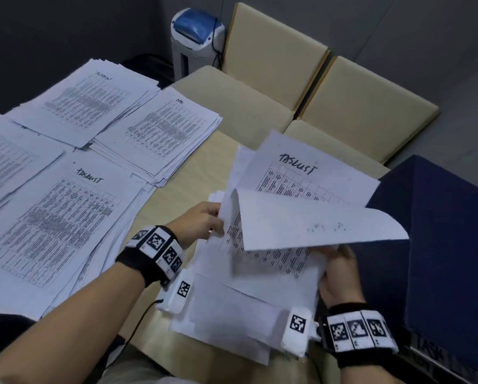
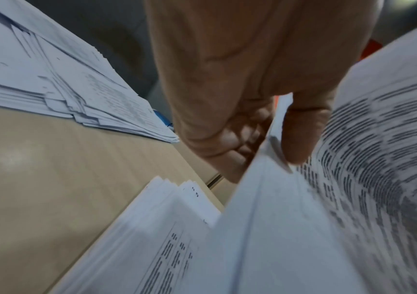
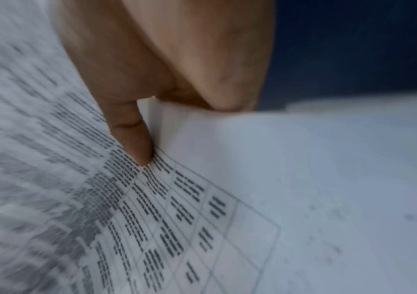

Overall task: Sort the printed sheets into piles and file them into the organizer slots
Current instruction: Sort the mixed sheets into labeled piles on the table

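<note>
My left hand [image 1: 214, 221] pinches the left edge of a raised bundle of printed sheets [image 1: 273, 245], thumb [image 2: 300, 129] on top and fingers beneath. Its upper sheet is hand-labelled TASKLIST [image 1: 297, 166]. My right hand [image 1: 336, 254] holds the right edge of the front sheet [image 1: 315, 220], which curls over blank side up; a finger [image 3: 132, 137] lies against the printed table. More loose sheets [image 1: 232, 314] lie on the table under both hands. Sorted piles lie at left: ADMIN [image 1: 93, 101], HR [image 1: 165, 131], TASKLIST [image 1: 57, 217]. The dark blue organizer [image 1: 440, 245] stands at right.
Another pile [image 1: 2, 162] lies at the far left edge. A strip of bare beige table [image 1: 185, 173] runs between the piles and the held sheets. Two beige chairs [image 1: 273, 56] stand beyond the table, with a blue-topped shredder [image 1: 196, 37] behind.
</note>
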The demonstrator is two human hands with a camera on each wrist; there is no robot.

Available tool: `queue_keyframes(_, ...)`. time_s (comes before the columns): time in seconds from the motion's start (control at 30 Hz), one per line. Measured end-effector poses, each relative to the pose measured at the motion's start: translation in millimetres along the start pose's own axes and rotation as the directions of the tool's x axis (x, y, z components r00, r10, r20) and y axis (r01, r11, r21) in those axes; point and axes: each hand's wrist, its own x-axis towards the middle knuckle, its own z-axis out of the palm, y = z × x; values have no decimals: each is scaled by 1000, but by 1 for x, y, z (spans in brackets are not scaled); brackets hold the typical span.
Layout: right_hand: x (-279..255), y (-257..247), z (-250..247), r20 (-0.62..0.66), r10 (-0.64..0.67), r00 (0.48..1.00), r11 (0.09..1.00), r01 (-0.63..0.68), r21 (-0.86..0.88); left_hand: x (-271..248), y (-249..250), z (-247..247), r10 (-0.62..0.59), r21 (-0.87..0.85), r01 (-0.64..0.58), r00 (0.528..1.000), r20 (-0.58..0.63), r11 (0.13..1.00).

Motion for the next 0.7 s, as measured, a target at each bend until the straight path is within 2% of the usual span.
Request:
queue_keyframes(0.1,-9,11,-5,-45,0,999,998,-3,-59,6,-14,2,-9,-1,9,1000,9,1000)
queue_keyframes(0.17,-10,30,-14,-56,-7,998,998,4,-59,13,-31,2,-72,0,72,997,-12,997)
queue_keyframes(0.23,-12,48,-20,-55,-11,998,993,4,-118,22,-56,3,-111,67,120,986,-121,991)
queue_keyframes(0.27,-9,60,-24,-44,12,999,994,-17,-110,28,-68,1,-83,199,128,972,-221,972)
queue_keyframes(0.33,-4,77,-33,-18,102,995,995,-102,-11,36,-85,-3,14,509,179,936,-353,842)
queue_keyframes(0.37,-2,82,-38,-9,116,993,993,-116,5,38,-91,-4,32,587,219,922,-386,779)
queue_keyframes(0.43,0,89,-43,3,104,995,994,-104,21,42,-97,0,38,642,264,909,-416,720)
queue_keyframes(0.5,4,92,-44,-38,106,994,992,-108,-59,44,-98,6,49,695,282,908,-415,662)
queue_keyframes(0.53,7,94,-43,-85,98,992,987,-108,-121,45,-98,9,55,724,289,910,-411,627)
queue_keyframes(0.6,12,97,-44,-252,97,963,982,-134,-134,47,-95,13,36,760,309,916,-400,571)
queue_keyframes(0.7,11,97,-38,-261,153,953,980,-181,-83,46,-89,15,5,762,317,922,-388,565)
